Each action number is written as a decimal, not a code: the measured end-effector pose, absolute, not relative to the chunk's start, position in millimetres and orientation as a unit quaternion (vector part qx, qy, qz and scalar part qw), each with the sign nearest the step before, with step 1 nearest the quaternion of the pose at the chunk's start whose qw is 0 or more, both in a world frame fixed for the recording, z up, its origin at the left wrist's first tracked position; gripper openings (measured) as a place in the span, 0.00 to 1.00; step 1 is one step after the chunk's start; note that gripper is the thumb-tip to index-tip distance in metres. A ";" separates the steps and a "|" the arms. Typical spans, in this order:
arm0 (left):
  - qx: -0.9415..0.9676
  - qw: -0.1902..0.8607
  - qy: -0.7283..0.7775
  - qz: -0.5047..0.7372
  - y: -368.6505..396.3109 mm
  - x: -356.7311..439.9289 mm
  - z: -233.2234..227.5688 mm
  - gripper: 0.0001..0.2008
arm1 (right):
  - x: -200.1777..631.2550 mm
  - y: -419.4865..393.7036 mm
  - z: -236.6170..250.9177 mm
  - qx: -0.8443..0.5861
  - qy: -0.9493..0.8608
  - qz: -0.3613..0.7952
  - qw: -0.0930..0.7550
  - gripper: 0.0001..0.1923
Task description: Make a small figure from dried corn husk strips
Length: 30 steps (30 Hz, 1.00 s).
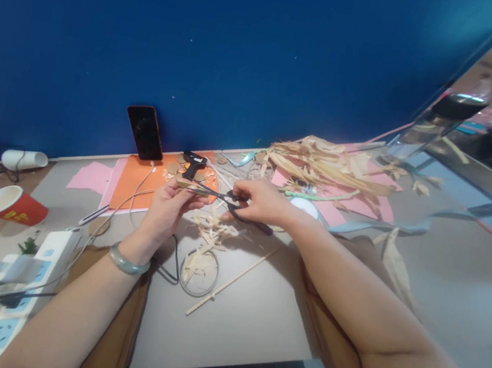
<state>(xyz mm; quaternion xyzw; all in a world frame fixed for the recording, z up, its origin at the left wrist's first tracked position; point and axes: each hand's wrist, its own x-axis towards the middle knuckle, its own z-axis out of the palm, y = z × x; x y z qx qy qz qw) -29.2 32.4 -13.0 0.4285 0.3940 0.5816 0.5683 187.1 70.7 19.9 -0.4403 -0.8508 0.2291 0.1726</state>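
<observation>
The right forearm crosses the lower right of the frame; its hand (258, 202) grips black scissors (241, 208) at centre. The left hand (171, 206) pinches a pale strip (191, 186) (held flat). A red paper cup (13, 205) lies tipped at left, inside unclear. Bare table (250, 324) stretches toward the near edge.

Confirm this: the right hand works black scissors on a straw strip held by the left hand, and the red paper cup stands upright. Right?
Not quite. The head view shows the red paper cup lying on its side, not upright. The right hand does work the scissors on the strip held by the left hand.
</observation>
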 end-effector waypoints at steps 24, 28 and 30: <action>0.403 0.578 0.430 0.564 28.7 -27.9 -7.1 0.12 | 190.6 74.5 17.4 -0.472 -0.847 0.190 0.155 0.16; 0.396 0.587 0.434 0.557 29.8 -28.3 -8.2 0.11 | 190.8 74.2 17.6 -0.476 -0.851 0.168 0.148 0.15; 0.396 0.593 0.433 0.552 30.3 -28.5 -9.3 0.11 | 190.8 73.9 17.4 -0.475 -0.853 0.163 0.144 0.16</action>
